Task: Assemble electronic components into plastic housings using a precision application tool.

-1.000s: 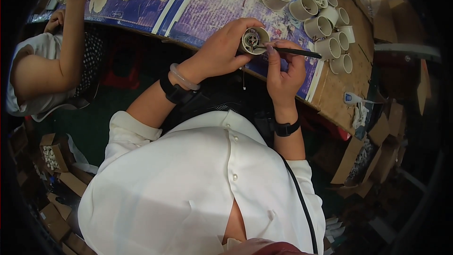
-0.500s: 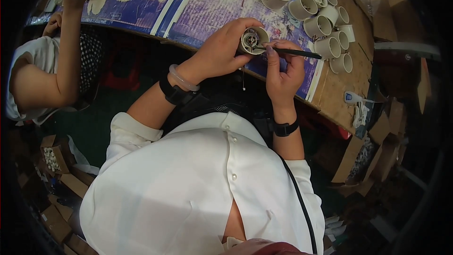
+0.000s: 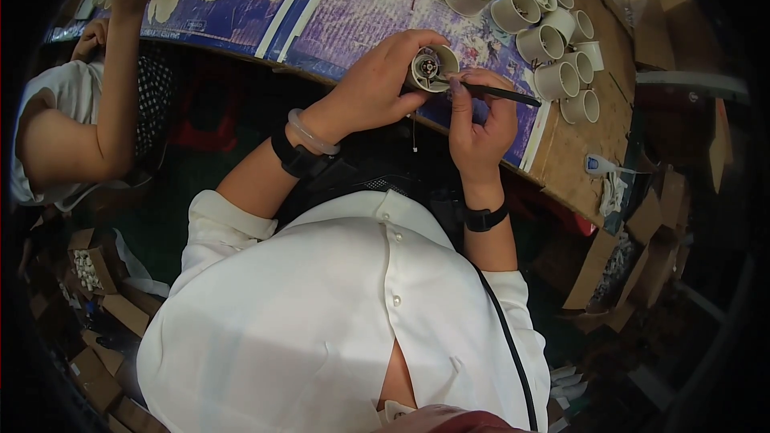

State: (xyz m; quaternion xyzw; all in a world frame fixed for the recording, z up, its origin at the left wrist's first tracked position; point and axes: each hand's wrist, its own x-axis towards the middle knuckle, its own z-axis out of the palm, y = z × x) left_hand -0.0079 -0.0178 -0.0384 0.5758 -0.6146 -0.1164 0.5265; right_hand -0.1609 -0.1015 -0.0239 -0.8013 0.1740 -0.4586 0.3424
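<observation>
Left hand (image 3: 377, 84) grips a round white plastic socket (image 3: 431, 69); right hand (image 3: 480, 122) pinches a thin black tool (image 3: 501, 95) at its mouth above the patterned table (image 3: 353, 0).

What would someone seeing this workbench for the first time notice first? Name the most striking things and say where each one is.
At the centre, the left hand holds a small round cream plastic socket while the right hand pokes a thin black tool into its open end. Behind, at the upper right of the purple-patterned table, stands a cluster of matching cream sockets. At far left, another person's arm reaches onto the table.
</observation>
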